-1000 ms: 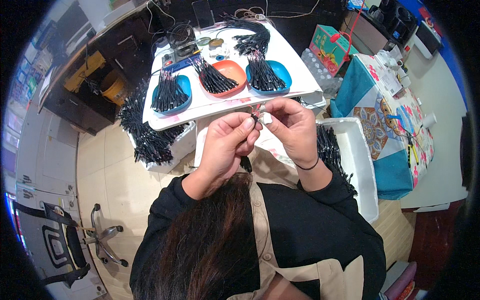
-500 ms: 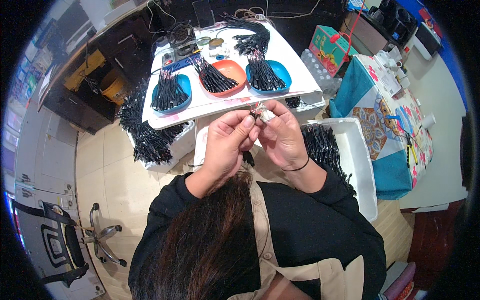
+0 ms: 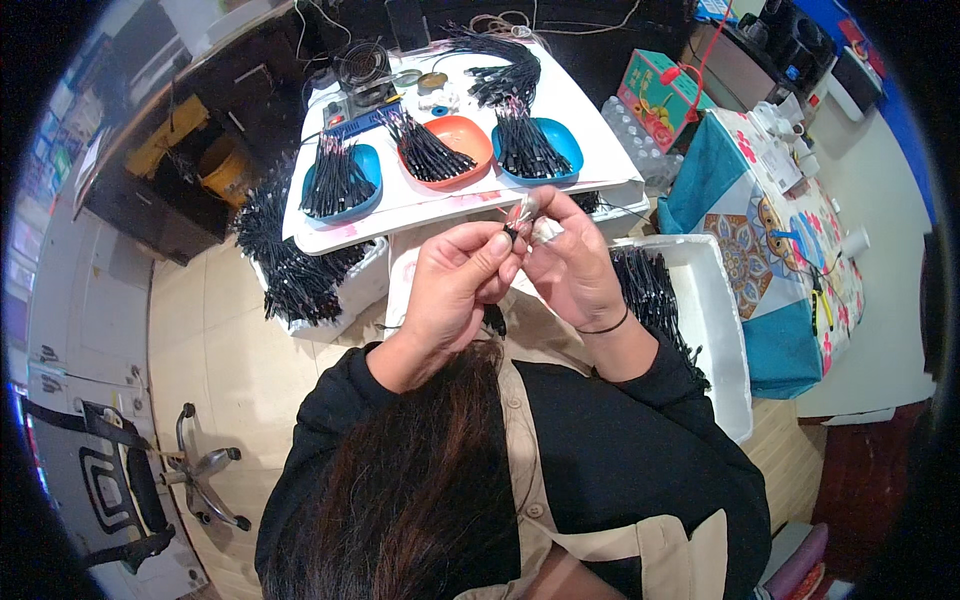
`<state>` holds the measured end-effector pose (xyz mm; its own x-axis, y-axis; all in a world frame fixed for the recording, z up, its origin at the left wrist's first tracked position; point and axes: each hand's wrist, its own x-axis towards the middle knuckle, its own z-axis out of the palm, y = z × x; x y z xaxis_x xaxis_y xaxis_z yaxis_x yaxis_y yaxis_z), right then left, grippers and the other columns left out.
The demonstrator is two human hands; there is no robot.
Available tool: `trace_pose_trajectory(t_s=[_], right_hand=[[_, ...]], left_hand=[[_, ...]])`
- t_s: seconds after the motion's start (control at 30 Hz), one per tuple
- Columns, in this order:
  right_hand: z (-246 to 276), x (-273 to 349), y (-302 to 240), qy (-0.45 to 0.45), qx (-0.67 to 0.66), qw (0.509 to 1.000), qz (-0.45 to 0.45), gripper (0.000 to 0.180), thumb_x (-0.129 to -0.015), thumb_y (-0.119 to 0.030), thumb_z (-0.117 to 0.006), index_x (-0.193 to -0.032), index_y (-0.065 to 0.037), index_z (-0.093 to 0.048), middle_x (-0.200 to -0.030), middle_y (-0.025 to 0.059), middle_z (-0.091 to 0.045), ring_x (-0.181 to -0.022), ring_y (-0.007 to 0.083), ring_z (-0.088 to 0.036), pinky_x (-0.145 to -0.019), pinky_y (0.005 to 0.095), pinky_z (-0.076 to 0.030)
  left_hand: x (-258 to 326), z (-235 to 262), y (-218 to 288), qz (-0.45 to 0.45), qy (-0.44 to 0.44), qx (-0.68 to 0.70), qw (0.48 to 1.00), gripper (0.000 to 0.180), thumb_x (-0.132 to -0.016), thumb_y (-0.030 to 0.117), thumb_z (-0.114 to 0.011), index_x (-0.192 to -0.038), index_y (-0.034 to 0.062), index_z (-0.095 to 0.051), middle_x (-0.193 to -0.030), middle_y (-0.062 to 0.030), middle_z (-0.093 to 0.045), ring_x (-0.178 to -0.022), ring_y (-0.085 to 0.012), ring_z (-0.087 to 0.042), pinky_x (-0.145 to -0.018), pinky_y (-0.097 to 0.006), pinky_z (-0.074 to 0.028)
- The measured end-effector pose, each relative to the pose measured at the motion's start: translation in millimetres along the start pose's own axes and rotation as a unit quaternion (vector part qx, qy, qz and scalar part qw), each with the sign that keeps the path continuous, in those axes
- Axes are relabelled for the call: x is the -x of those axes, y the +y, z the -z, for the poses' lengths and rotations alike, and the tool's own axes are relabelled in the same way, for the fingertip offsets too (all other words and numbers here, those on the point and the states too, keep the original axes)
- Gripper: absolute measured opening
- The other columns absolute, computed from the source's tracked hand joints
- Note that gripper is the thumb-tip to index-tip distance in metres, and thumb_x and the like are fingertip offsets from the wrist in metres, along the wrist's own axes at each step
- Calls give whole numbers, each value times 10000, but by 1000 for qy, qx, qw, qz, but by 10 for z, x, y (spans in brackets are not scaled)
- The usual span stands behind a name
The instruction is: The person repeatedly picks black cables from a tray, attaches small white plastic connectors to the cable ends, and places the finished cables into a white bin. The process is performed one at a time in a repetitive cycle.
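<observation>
Just in front of the white table's near edge, my left hand (image 3: pixel 462 275) pinches a short black cable (image 3: pixel 511 231) between thumb and fingers. Thin light and reddish wire ends stick up from its top, and its dark lower part hangs below the hand. Close against them, my right hand (image 3: pixel 578 262) has its thumb and forefinger curled around the wire ends. White wrapping (image 3: pixel 546 231) covers those fingertips and partly hides the wires. A dark band circles my right wrist.
Bundles of black cables lie in a left blue tray (image 3: pixel 368 165), an orange tray (image 3: pixel 470 135) and a right blue tray (image 3: pixel 566 150) on the white table (image 3: pixel 420 212). Foam boxes with more cables flank it, one at right (image 3: pixel 735 340). A swivel chair (image 3: pixel 205 465) stands at left.
My right fingertips have shifted slightly up and apart, and the wire ends now show more spread out. My left hand keeps its pinch on the cable in nearly the same place.
</observation>
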<state>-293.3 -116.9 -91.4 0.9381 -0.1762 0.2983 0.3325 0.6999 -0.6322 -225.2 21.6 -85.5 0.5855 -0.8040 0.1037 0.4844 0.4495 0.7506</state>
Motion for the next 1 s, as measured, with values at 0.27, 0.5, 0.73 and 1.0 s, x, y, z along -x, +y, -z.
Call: trace_pose_trajectory(t_s=[0.27,0.5,0.73,1.0], right_hand=[[60,0,-11,-25,-3,999,-39,166,-898,-73,-635,-1046,-29,-576,-952,28,-596,-860,109,-587,-760,235,-491],[93,6,-119,-70,-41,987,-138,233,-884,-151,-633,-1048,-8,-548,-975,37,-572,-839,108,-584,-734,239,-504],[28,33,-129,-25,25,989,-144,292,-873,-164,-576,-1099,-15,-467,-999,75,-505,-832,138,-571,-692,251,-520],[133,-1,52,19,200,979,18,257,-906,-144,-573,-1107,-44,-449,-1019,53,-512,-891,111,-533,-741,246,-482]], left_hand=[[35,8,15,39,-27,-8,999,191,-950,163,-572,-927,-21,-619,-676,-16,-557,-508,-44,-385,-472,-177,-275],[68,60,58,47,-50,-71,995,157,-917,93,-608,-991,-40,-644,-804,-64,-637,-640,-84,-548,-552,-190,-424],[105,4,83,14,-25,-183,983,133,-909,65,-616,-981,-26,-681,-771,-36,-647,-635,-56,-555,-540,-175,-412],[8,41,-21,-41,37,-209,976,146,-900,70,-632,-1006,-13,-689,-747,-20,-649,-613,-32,-523,-516,-162,-352]])
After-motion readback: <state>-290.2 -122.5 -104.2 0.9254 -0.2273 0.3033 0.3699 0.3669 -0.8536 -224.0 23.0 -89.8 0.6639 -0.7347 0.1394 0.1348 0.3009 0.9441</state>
